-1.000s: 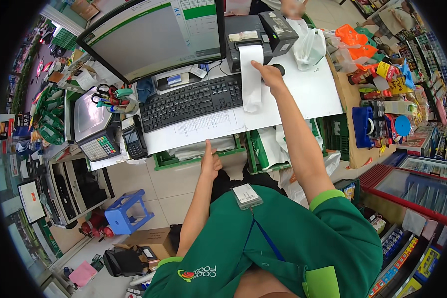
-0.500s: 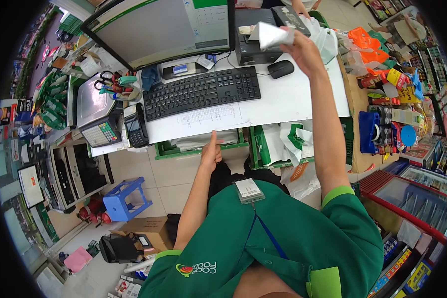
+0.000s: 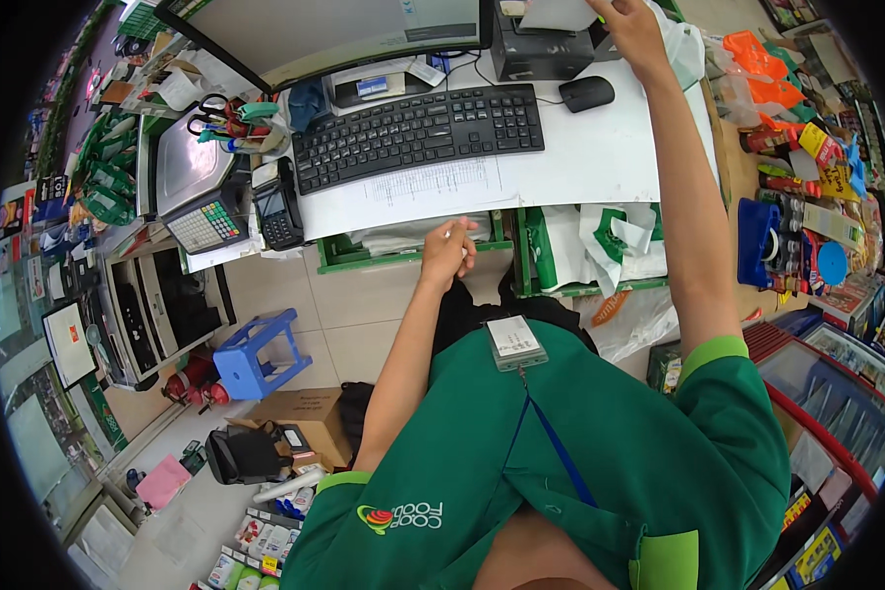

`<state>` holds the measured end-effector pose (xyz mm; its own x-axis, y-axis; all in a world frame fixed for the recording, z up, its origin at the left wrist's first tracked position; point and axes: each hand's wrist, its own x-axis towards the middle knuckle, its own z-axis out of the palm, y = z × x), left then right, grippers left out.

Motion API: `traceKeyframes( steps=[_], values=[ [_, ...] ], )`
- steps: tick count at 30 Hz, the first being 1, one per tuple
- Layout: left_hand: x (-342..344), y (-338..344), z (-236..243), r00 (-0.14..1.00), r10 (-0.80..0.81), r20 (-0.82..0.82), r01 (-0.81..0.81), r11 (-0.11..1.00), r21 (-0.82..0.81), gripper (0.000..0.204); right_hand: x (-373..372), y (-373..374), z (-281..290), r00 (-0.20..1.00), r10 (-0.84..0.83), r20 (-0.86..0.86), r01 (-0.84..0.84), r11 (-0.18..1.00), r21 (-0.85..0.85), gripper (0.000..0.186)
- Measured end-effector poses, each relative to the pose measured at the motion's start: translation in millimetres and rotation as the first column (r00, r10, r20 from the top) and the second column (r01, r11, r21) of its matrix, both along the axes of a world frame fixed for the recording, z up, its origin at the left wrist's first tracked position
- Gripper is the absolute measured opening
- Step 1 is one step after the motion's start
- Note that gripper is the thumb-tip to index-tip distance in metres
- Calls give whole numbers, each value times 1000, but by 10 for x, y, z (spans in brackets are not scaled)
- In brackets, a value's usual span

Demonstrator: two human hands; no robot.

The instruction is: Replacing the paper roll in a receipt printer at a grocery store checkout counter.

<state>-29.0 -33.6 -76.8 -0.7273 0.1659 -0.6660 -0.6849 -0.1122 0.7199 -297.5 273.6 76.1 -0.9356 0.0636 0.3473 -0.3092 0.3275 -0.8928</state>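
Note:
My right hand (image 3: pixel 635 37) reaches out to the far right, by the black receipt printer (image 3: pixel 536 54). A white slip of paper (image 3: pixel 559 14) is at its fingertips, partly cut off by the upper edge. My left hand (image 3: pixel 448 254) is closed in front of the counter's near edge, over a green drawer; a small pale bit shows at its fingers, too small to name. Between the hands and the monitor (image 3: pixel 334 39) lie a black keyboard (image 3: pixel 418 136), a mouse (image 3: pixel 587 92) and a printed sheet (image 3: pixel 433 185) on the white counter (image 3: pixel 610 167).
At the left stand a card terminal (image 3: pixel 278 211), a scale (image 3: pixel 204 224) and a holder with scissors (image 3: pixel 236 128). Green drawers hold white bags (image 3: pixel 619 241) beneath the counter. Packaged goods (image 3: pixel 826 226) crowd the right side. A blue stool (image 3: pixel 262 356) stands on the floor.
My right hand has moved farther away with the paper slip, toward the upper edge. My left hand's extended index finger has curled in. The view has shifted slightly.

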Motion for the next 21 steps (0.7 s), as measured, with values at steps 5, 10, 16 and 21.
traceKeyframes(
  steps=[5, 10, 16, 21],
  values=[
    [84, -3, -17, 1000, -2, 22, 1, 999, 38, 33, -52, -149, 61, 999, -37, -30, 40, 993, 112, 35],
    [131, 32, -26, 997, -58, -48, 56, 998, -38, 28, 29, -145, 221, 995, -26, -98, 40, 990, 136, 41],
    [106, 119, 84, 985, -126, -115, 116, 989, -92, 28, 49, -40, 285, 997, -23, 69, 8, 978, 210, 40],
    [30, 220, 229, 983, -154, -104, 137, 979, -153, 35, -46, -59, 136, 994, -69, -80, 89, 955, 284, 38]
  ],
)
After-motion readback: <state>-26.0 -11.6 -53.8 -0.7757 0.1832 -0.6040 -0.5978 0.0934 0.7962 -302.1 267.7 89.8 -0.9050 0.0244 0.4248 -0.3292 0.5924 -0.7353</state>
